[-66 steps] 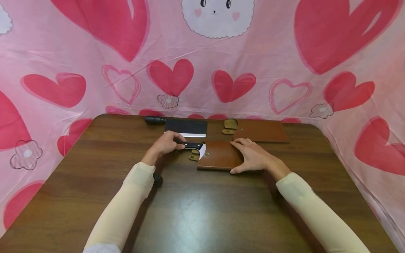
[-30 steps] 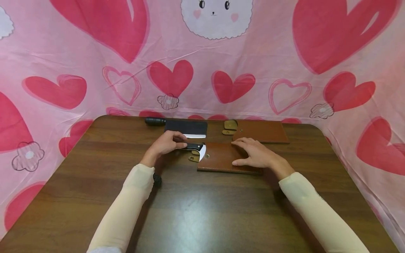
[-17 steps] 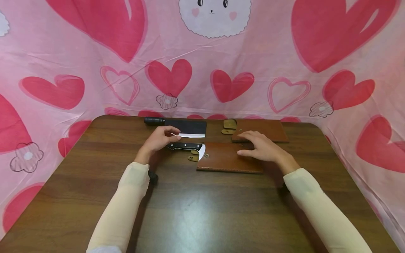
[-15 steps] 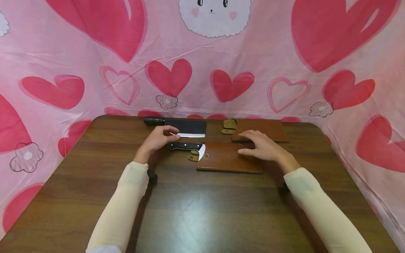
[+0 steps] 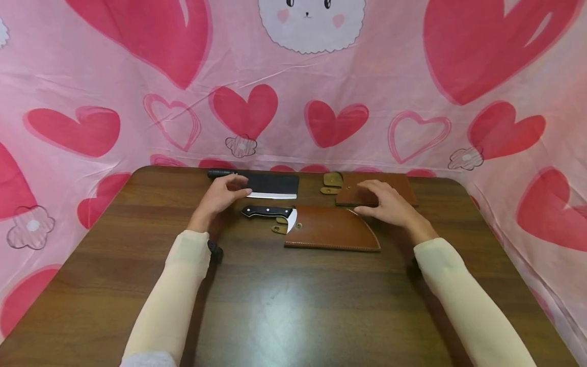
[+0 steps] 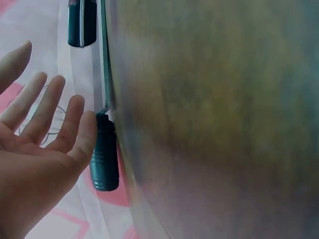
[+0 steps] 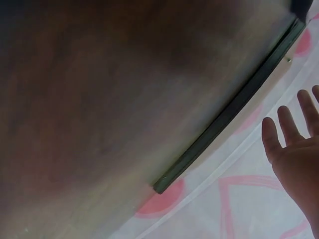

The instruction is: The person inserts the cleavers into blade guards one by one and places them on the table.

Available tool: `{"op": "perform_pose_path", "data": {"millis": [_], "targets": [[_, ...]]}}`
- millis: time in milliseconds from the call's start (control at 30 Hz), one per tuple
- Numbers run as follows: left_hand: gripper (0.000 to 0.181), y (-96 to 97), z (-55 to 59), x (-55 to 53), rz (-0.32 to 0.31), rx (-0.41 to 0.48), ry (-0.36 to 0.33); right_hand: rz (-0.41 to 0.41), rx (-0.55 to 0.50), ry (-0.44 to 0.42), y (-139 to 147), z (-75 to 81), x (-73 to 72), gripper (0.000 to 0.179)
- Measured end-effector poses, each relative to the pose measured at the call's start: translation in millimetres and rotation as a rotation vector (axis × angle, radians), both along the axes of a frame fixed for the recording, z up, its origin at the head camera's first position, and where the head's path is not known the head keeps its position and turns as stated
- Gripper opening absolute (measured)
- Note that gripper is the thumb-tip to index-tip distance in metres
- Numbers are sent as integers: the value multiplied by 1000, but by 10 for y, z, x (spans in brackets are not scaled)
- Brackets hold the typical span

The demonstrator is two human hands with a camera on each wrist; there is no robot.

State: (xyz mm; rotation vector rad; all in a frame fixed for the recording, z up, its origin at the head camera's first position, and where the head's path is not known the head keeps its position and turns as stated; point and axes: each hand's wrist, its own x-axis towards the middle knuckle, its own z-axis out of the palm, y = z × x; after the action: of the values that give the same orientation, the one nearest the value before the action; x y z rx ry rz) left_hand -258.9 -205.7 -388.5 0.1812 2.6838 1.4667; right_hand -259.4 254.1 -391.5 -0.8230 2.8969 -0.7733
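Note:
A knife with a black riveted handle (image 5: pixel 268 211) lies with its blade mostly inside a brown leather sheath (image 5: pixel 327 229); only the blade's heel shows. Behind it, flat on the table, is a cleaver (image 5: pixel 274 183) with a dark blade and bright edge. My left hand (image 5: pixel 220 196) is in front of the cleaver's handle end, fingers loosely bent and holding nothing. In the left wrist view its fingers spread beside the black cleaver handle (image 6: pixel 104 154). Near the sheath's upper right corner hovers my right hand (image 5: pixel 390 205), relaxed, with nothing in it.
A second brown leather sheath (image 5: pixel 390 186) lies at the back right, partly behind the right hand, its olive strap tabs (image 5: pixel 332 182) pointing left. The wooden table (image 5: pixel 284 306) ends at a pink heart-printed cloth (image 5: pixel 293 122).
My left hand has let go of the knife handle and drawn back left. My right hand has come off the sheath and moved right and away. The sheathed knife stays put.

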Motion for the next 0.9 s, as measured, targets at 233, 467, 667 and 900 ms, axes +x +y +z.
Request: {"op": "perform_pose_path", "data": {"millis": [233,467,667,900], "targets": [[54,-80,-24,-54,43,76,-2,-35,-6,-12,115,0,-100,80],[56,-144,-38,-124,84,173,-22,-66,26,-42,227,-23,-224,87],[58,-186,-12,-215,93,233,-40,-87,45,-81,268,-18,-295,94],[55,-201,27,-355,119,207,43,-86,96,-82,276,7,-358,100]]}}
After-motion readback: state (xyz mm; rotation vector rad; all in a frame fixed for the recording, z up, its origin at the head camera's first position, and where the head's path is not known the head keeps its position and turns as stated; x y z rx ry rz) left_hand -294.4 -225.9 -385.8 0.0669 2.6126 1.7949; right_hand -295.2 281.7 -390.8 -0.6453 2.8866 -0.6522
